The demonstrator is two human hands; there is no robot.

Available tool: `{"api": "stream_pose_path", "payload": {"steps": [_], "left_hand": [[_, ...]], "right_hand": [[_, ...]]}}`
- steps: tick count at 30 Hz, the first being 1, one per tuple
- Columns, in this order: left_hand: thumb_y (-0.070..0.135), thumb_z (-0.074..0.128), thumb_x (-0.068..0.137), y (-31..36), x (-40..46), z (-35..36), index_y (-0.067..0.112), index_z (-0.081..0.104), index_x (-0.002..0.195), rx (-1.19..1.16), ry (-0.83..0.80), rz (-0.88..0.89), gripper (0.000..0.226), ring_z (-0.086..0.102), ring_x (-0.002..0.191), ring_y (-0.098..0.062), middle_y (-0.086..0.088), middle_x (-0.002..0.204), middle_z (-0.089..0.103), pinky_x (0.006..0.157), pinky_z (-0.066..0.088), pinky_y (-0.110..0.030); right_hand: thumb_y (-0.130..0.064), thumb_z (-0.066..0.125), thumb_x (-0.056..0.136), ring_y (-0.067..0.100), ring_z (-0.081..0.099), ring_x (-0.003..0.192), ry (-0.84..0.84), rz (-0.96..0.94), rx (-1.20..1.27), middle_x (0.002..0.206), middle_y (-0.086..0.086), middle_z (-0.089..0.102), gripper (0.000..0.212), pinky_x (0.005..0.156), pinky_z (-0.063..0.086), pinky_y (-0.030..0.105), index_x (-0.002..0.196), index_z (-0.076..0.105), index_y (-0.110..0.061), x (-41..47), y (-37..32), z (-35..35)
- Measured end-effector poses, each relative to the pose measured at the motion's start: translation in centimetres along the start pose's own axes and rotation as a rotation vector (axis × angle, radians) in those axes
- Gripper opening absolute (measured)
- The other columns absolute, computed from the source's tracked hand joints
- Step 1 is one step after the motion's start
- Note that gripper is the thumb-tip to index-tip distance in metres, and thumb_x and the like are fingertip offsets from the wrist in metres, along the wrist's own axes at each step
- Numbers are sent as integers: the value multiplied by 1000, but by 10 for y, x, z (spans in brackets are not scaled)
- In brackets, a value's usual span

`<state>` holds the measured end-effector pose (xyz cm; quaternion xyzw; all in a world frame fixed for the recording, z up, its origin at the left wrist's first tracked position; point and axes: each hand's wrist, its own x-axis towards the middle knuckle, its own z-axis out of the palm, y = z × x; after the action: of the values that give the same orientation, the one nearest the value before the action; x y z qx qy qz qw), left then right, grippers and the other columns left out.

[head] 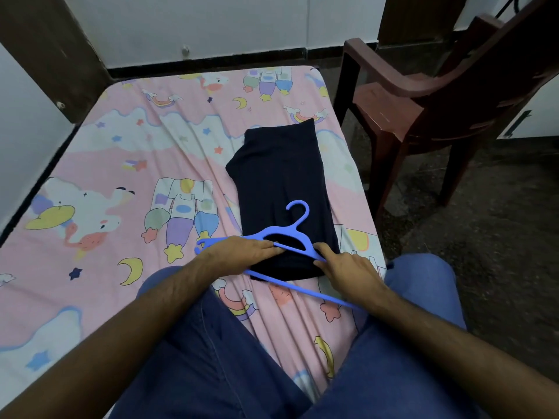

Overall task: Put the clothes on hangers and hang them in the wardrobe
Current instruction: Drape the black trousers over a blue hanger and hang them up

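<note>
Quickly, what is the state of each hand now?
Left hand: open, fingers straight, pressing on the blue hanger over the dark garment.
Right hand: fingers touch the hanger; grip cannot be told.

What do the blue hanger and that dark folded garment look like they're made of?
Blue hanger: looks like moulded plastic, one even colour with a smooth, faintly glossy surface and thin rounded bars. Dark folded garment: soft matte fabric, probably a knit, since it lies limp and shows faint vertical ribbing; the exact fibre can't be told.
</note>
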<state>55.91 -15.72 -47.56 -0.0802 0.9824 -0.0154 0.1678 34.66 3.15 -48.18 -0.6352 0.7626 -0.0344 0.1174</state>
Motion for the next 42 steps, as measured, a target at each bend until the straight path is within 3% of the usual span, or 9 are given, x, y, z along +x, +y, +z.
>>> {"api": "stream_pose_path", "payload": {"steps": [5, 9, 13, 18, 23, 26, 32, 38, 42], "left_hand": [[4, 48, 98, -8, -2, -1, 28, 43, 149, -330, 32, 12, 57, 64, 107, 0, 14, 139, 52, 85, 55, -29], [7, 55, 99, -9, -8, -9, 18, 62, 129, -676, 316, -109, 33, 60, 95, 12, 25, 111, 61, 81, 44, -9], [9, 56, 101, -11, -4, -19, 18, 62, 115, -940, 553, -230, 18, 65, 93, -8, 14, 98, 66, 81, 51, -21], [10, 55, 101, -16, 5, -20, 19, 60, 109, -1136, 649, -370, 13, 58, 75, -3, 17, 83, 62, 75, 47, -22], [8, 51, 103, -22, 9, -31, 22, 61, 106, -1413, 747, -434, 17, 62, 80, -9, 14, 84, 65, 74, 54, -33], [11, 50, 103, -27, 5, -40, 25, 61, 107, -1498, 816, -456, 18, 62, 85, -14, 14, 87, 67, 67, 56, -26], [49, 46, 98, -25, -3, -34, 24, 66, 97, -927, 467, -193, 32, 62, 96, -11, 6, 99, 64, 86, 47, -30], [53, 39, 103, -7, 44, -2, 29, 36, 151, -20, 387, 76, 54, 27, 148, -14, 6, 162, 27, 119, 28, -38], [56, 25, 107, -20, 67, 11, 33, 5, 160, 82, 243, 157, 62, -4, 155, -17, 5, 169, -4, 125, 6, -50]], "right_hand": [[-42, 31, 109, 37, 65, 83, 33, 1, 117, 94, 11, 69, 35, 63, 33, 37, 140, 36, -26, -4, -2, -2], [-41, 31, 109, 36, 64, 78, 100, 4, 154, 89, 10, 69, 37, 61, 33, 37, 143, 36, -28, -2, 1, -1], [-40, 31, 109, 38, 65, 76, 183, 13, 161, 85, 9, 70, 39, 59, 35, 38, 147, 36, -30, 2, 7, -3], [-40, 37, 108, 38, 67, 82, 257, 31, 154, 93, 10, 73, 44, 61, 33, 37, 151, 36, -33, 11, 26, -13], [-44, 39, 108, 38, 67, 85, 265, 40, 164, 95, 7, 74, 38, 62, 37, 37, 145, 38, -38, 33, 49, -19], [-44, 42, 106, 34, 64, 83, 267, 110, 269, 88, 0, 71, 28, 64, 42, 39, 134, 43, -40, 46, 64, -22], [-27, 48, 107, 5, 49, 53, 164, 111, 626, 56, -13, 56, 21, 61, 40, 30, 125, 60, -29, 70, 80, -25], [-28, 51, 106, 6, 52, 59, 93, 78, 626, 67, -6, 61, 18, 65, 45, 27, 119, 64, -31, 106, 82, -36], [-30, 56, 103, 8, 56, 73, 69, 72, 568, 76, -10, 62, 9, 68, 42, 26, 103, 65, -30, 145, 85, -44]]}}
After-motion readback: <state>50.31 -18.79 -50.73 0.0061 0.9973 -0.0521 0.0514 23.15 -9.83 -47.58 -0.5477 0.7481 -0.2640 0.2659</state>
